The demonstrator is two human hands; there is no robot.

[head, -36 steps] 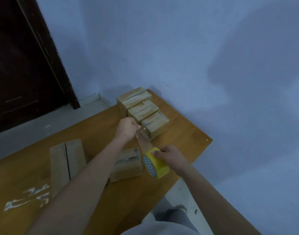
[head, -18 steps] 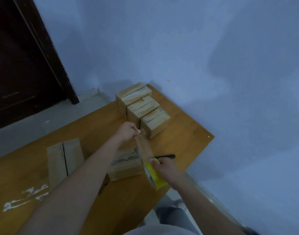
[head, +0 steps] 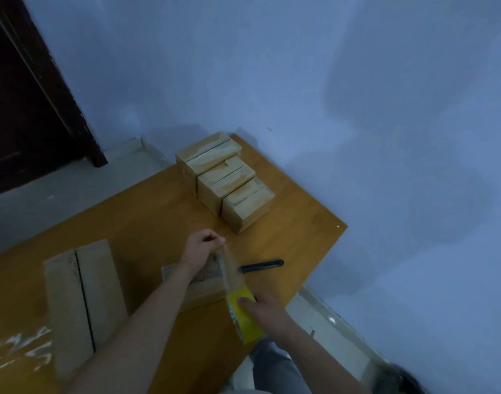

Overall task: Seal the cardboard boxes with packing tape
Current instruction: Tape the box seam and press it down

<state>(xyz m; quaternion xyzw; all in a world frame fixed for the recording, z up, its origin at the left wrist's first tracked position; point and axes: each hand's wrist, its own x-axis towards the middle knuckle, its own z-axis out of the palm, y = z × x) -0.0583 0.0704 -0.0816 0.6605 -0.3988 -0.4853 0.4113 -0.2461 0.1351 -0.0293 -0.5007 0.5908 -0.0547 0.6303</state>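
Observation:
A small cardboard box [head: 206, 282] with a printed label lies on the wooden table [head: 147, 211] under my arms. My right hand [head: 265, 309] grips a yellow roll of packing tape [head: 243, 317] at the table's near edge. A clear strip of tape [head: 231, 268] runs from the roll up to my left hand [head: 202, 248], which pinches its free end above the box's far side. Three small boxes [head: 223, 177] stand in a row near the wall. A larger flat box [head: 81, 302] lies to the left.
A black cutter or pen [head: 262, 265] lies on the table just right of the box. The blue wall stands close behind the table. A dark door [head: 21, 109] is at the left. White marks [head: 21, 348] show on the table's left part.
My right hand has pulled the roll down toward me, so the strip is longer. My left hand has come nearer, over the labelled box. The black cutter has come into sight.

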